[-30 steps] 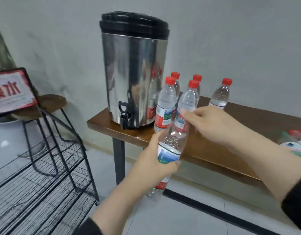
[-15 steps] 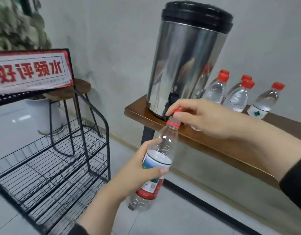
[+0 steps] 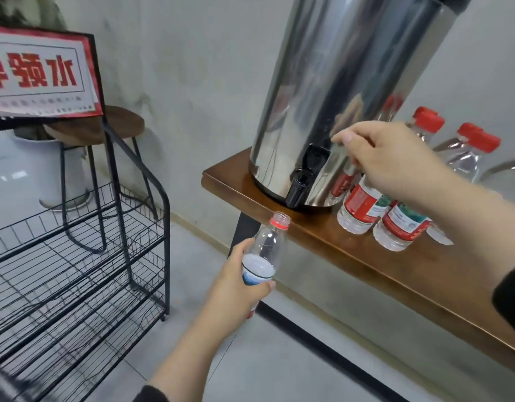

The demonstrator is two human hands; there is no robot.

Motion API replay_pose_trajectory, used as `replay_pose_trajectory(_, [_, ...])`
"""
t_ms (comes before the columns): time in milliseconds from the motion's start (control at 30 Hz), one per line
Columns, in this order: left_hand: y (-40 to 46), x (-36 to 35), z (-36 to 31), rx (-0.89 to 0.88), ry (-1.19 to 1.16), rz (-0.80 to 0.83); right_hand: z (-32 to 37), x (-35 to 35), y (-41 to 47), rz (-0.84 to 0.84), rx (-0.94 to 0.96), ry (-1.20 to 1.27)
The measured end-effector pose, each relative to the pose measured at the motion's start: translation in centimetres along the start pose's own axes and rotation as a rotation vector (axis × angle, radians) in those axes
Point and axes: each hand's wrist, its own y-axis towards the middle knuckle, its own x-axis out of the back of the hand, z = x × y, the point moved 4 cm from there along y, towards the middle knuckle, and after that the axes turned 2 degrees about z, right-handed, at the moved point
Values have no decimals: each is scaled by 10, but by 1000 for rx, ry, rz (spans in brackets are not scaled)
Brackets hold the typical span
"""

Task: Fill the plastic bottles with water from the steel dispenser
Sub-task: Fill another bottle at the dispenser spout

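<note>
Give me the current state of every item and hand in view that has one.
Held bottle: uncapped, looks empty, below the tap.
Tap: no water running.
Steel dispenser: lid on, upright on the table.
Table bottles: red caps on, standing.
Left hand: grips the held bottle.
Right hand: fingers curled near the tap; whether it holds the cap, cannot tell.

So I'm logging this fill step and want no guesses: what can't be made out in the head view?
- Removed cap: not seen; the right hand curls its fingers away from the camera.
- Dispenser lid: cut off by the top edge.
- Held bottle base: hidden behind the left hand.
- Capped bottles: partly behind the right arm, count unsure.
</note>
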Motion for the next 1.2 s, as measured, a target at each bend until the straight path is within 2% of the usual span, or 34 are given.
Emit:
replay_pose_trajectory(133, [17,-8,4,-42,-12,-27,8,-16,8,163,78,-49])
replay_pose_trajectory(233, [24,-11,9,-80,-52,-29,14,-23,17,183,151,-192])
replay_pose_trajectory(333, [27,-12,13,-113,-44,-30,20,-26,21,198,162,-222])
replay_pose_trajectory(567, [30,-19,27,-132,-37,-16,16,-36,12,125,146,-118])
replay_pose_trajectory(933, [38,-18,26,-146,-78,-30,17,-39,3,63,118,-107])
replay_pose_trajectory(1200, [43,-19,31,-154,-33,-22,15,-46,-7,-45,137,-74])
